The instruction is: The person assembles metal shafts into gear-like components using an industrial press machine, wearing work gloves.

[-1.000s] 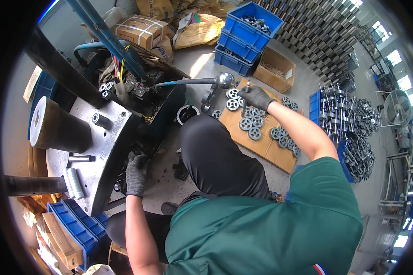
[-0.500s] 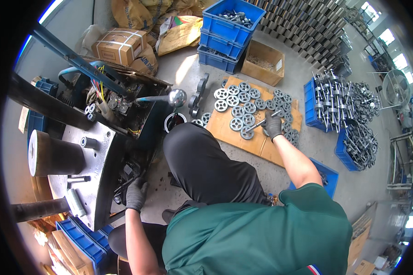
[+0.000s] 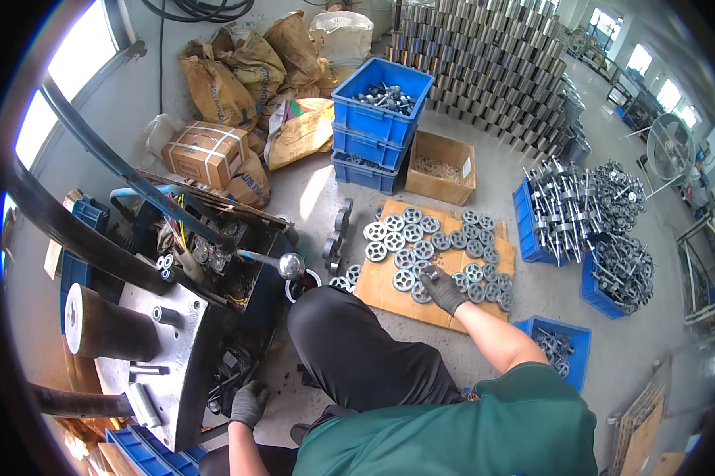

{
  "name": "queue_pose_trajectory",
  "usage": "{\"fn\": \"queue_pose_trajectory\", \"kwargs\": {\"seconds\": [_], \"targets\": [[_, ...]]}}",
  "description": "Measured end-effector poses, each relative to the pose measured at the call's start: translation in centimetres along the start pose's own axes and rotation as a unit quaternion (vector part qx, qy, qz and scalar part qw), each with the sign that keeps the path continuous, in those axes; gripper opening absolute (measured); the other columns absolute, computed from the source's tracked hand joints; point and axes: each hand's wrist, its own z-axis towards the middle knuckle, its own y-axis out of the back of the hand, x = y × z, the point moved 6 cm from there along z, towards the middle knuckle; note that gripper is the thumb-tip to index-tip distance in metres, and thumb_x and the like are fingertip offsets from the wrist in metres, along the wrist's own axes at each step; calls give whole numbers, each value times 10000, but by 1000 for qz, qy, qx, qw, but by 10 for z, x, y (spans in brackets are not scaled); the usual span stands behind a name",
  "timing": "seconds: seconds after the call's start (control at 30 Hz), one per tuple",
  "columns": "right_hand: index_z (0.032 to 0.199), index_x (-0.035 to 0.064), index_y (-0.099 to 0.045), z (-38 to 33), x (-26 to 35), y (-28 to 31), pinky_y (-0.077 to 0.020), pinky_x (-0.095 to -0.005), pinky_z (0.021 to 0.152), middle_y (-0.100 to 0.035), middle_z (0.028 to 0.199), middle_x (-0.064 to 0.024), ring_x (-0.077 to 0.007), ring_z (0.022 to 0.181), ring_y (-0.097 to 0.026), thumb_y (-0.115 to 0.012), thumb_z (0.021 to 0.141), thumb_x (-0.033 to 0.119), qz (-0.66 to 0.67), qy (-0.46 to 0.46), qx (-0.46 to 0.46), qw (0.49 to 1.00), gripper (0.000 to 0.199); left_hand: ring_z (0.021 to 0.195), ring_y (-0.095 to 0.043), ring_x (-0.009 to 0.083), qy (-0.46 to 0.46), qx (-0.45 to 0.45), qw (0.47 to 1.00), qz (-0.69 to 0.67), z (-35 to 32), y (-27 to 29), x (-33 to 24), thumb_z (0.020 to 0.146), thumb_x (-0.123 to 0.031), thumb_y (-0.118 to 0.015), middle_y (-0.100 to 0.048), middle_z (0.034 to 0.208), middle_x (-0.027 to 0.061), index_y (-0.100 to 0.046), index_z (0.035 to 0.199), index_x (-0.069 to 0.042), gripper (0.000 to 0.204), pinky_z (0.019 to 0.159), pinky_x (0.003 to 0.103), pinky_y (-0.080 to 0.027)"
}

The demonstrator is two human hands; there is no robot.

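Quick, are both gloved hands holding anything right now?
Left hand: beside the machine; open or closed can't be told.
Right hand: over the wheels; whether it grips one can't be told.

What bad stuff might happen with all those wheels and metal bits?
The right hand is right among wheels packed close together on cardboard, so it might knock some out of place. A tube lies on its side on the steel plate; a bump might roll it off. Rods heaped above a blue bin might slide out.
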Motion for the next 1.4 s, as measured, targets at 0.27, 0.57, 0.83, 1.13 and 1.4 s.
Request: {"fn": "queue_pose_trajectory", "kwargs": {"seconds": [0.27,0.57,0.83,1.13,1.4], "targets": [[1343,136,-608,5,-24,-24,-564,-412,966,-749,1157,-156,-328,1081,-712,-852,753,496,-317,35,74,945,734,1038,-702,439,14,0,1000,13,-4,-1,1,921,-293,-712,-739,1068,256,-756,1111,-53,309,925,515,-550],[1176,191,-768,46,-79,-63,-550,-403,1032,-735,1243,-102,-310,1159,-695,-693,871,338,-260,-31,-53,964,347,1024,-708,428,40,26,998,31,-8,-15,19,888,-323,-733,-746,1059,245,-764,1086,-52,337,921,509,-557],[1350,155,-650,39,-63,-50,-557,-429,1012,-715,1284,-183,-368,1188,-689,-668,881,346,-200,-161,-48,965,507,1010,-713,428,14,19,999,34,-3,-15,17,883,-320,-739,-749,1044,235,-762,1075,-64,321,918,509,-560],[1582,162,-458,49,3,-45,-489,-417,1099,-542,1529,-225,-336,1338,-606,-578,961,388,-311,-121,109,936,672,1016,-713,422,-4,21,999,34,-3,-6,3,894,-328,-732,-750,1055,224,-761,1064,-75,306,921,512,-558],[1626,257,-404,27,30,-37,-500,-423,1074,-519,1530,-232,-356,1357,-576,-630,963,347,-322,-104,70,939,706,1025,-710,420,-14,26,999,28,-10,-1,-4,910,-337,-727,-748,1065,223,-760,1062,-72,307,918,511,-558]]}}
